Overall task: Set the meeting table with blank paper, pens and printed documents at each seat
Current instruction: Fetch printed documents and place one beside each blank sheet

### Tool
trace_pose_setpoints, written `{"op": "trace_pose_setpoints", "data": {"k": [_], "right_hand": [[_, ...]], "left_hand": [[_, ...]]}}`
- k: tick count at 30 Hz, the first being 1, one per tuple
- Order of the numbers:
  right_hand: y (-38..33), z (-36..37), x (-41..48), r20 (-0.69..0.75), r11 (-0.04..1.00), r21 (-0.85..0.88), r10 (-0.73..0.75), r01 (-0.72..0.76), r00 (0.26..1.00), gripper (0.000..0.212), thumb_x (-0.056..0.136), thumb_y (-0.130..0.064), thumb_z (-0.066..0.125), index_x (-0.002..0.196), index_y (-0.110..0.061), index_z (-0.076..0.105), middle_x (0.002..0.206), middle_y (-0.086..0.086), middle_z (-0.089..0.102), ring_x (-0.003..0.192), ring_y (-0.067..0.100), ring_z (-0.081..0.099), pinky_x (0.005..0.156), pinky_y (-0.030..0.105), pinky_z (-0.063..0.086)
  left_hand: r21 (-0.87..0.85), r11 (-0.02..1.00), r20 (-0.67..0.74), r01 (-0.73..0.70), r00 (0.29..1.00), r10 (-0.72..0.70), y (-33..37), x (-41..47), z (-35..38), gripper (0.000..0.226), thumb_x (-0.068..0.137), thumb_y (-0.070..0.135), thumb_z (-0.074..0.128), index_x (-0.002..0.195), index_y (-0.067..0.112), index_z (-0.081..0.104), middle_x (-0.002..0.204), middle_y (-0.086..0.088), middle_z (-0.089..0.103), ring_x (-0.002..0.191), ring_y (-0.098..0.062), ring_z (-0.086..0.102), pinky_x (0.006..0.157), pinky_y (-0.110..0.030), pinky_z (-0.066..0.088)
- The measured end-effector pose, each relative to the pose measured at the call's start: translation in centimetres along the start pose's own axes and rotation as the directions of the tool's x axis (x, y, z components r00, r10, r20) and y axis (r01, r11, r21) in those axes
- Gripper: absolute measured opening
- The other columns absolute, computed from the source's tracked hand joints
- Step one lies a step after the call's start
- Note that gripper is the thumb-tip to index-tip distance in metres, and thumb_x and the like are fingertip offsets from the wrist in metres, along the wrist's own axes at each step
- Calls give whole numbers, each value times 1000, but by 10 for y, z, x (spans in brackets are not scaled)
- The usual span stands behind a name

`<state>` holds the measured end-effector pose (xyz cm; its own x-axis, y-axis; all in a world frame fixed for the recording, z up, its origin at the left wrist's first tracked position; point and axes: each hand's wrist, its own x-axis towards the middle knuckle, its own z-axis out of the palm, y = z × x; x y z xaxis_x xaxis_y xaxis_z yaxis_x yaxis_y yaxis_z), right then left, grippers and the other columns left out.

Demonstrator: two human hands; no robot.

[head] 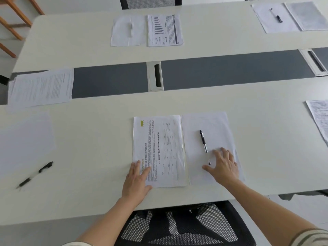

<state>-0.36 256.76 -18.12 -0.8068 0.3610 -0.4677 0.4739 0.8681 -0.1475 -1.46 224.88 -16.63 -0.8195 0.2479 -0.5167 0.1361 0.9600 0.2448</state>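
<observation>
Seat in front of the person is looking pretty much done. The left hand is lying flat with fingers straight, pressing down the near left corner of the printed document and gripping nothing. The right hand is resting spread open on the blank sheet, which is sitting just right of the document with the edges nearly touching. It's holding nothing either.

The bit that matters: the pen is lying on that sheet just left of the right hand's fingers. Its long axis is running away from the person, near parallel to the document's right edge, and the near tip is almost touching the hand. So the right hand is way closer if it's needing a nudge.

Counting: I'm seeing five printed documents, four blank sheets and three dark pens. A pale blurry thing straight beyond the document might be a fourth, can't tell. The loose pen well left of the document is lying diagonally on the bare table, so I'm guessing that seat is coming next.
</observation>
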Motion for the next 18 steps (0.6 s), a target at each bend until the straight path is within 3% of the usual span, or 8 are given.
{"op": "trace_pose_setpoints", "data": {"k": [7, 9, 11, 13, 16, 18], "right_hand": [[-5, -7, -5, 11, 1000, -3, 30, -30, 999, 83, 79, -66, 60, 147, -27, 31, 160, 4, 18, 148, 26, 15, 113, 44, 29], [-10, -14, -14, -24, 999, 42, 36, -35, 999, 76, 84, -63, 58, 146, -26, 35, 159, 3, 25, 145, 24, 24, 111, 43, 32], [-17, -21, -27, -49, 988, 151, 16, -8, 999, 60, 88, -54, 58, 138, -24, 48, 146, 0, 47, 130, 20, 48, 100, 38, 43], [-28, -29, -47, -56, 952, 306, 2, 15, 998, 42, 89, -45, 63, 124, -21, 61, 116, -4, 68, 102, 14, 64, 84, 31, 49], [-46, -37, -87, -65, 866, 499, -13, 44, 998, 25, 88, -33, 67, 109, -20, 69, 87, -11, 71, 84, 7, 66, 78, 26, 51], [-56, -41, -117, -92, 804, 588, -42, 88, 995, 15, 88, -29, 68, 102, -24, 70, 80, -9, 73, 81, 7, 69, 78, 28, 55]], "left_hand": [[23, 999, -28, -23, 999, 23, -2, -2, -3, 67, 91, 41, 57, 149, 26, 26, 161, -10, 2, 149, -31, 2, 119, -39, 16], [-17, 999, -62, -51, 997, 50, -2, -6, -8, 62, 93, 41, 53, 148, 23, 29, 160, -9, 12, 148, -28, 12, 117, -38, 20], [-167, 984, -91, -68, 994, 53, -2, -14, -14, 54, 94, 37, 53, 144, 22, 39, 149, -4, 37, 137, -21, 36, 109, -33, 34], [-398, 917, -77, -26, 997, -5, -4, -26, -26, 42, 92, 32, 58, 133, 21, 53, 126, 1, 59, 113, -13, 56, 93, -24, 46], [-633, 773, -10, 36, 998, -56, -14, -50, -45, 19, 89, 25, 64, 108, 25, 65, 92, 1, 69, 84, -10, 65, 75, -19, 48], [-727, 683, 41, 73, 997, -63, -22, -73, -56, 8, 89, 21, 64, 97, 25, 66, 87, -3, 70, 80, -15, 67, 72, -23, 50]]}}
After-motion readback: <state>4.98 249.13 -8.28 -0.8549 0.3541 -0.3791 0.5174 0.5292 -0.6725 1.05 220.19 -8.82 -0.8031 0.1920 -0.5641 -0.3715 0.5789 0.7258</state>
